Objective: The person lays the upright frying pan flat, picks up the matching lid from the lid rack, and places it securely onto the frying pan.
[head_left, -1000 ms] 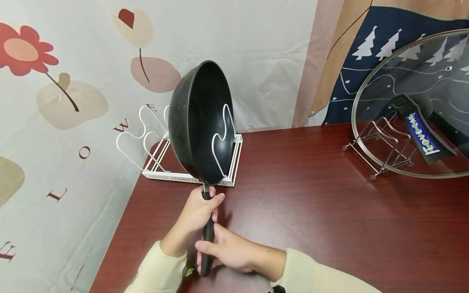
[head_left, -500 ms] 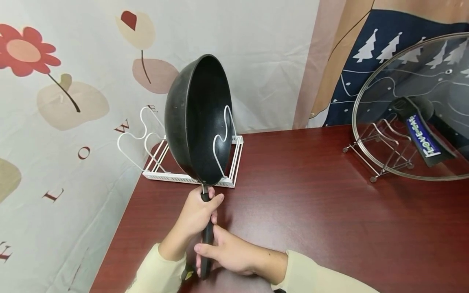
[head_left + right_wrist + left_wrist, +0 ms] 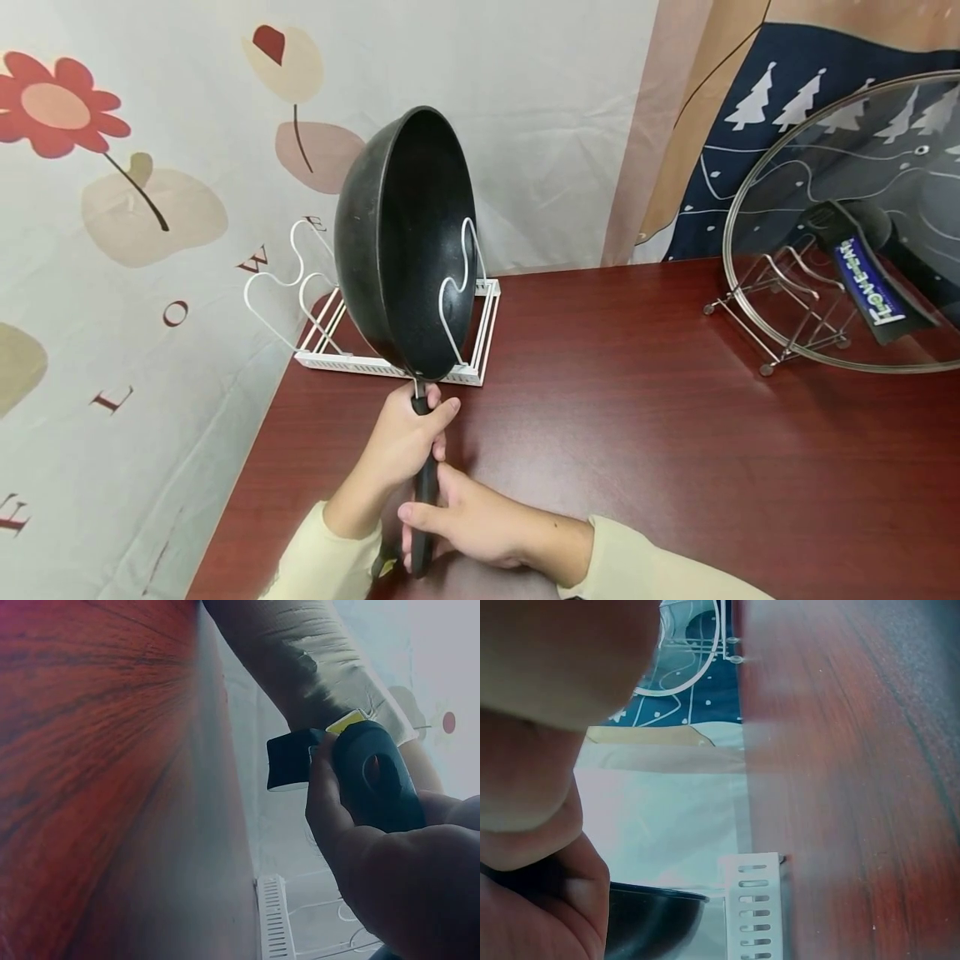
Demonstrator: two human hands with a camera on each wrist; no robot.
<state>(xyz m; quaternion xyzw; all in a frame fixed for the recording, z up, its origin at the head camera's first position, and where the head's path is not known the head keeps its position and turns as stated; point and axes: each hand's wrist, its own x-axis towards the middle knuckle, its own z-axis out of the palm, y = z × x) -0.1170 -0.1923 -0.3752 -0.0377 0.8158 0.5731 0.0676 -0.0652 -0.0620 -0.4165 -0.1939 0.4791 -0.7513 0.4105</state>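
Observation:
A black wok [image 3: 405,250] stands on its edge within a white wire rack [image 3: 352,363], its hollow turned to the right. One heart-topped wire of the rack stands in front of the hollow. The left hand [image 3: 405,429] grips the top of the wok's black handle [image 3: 426,483], close under the bowl, thumb across it. Lower down, the right hand [image 3: 480,517] holds the handle's end, thumb in front and fingers behind. In the right wrist view the handle's end [image 3: 379,780], with its hanging hole, sits between that hand's fingers and palm.
At the right, a large glass lid [image 3: 817,167] leans on a small metal rack [image 3: 780,333], a dark spatula-like thing with a blue label [image 3: 866,279] overlapping it. The reddish-brown table [image 3: 637,433] meets a printed cloth [image 3: 540,125] behind and at the left.
The wok's bowl has shifted slightly up and left against the rack, and the handle's end sits slightly lower in view. Both hands keep their hold.

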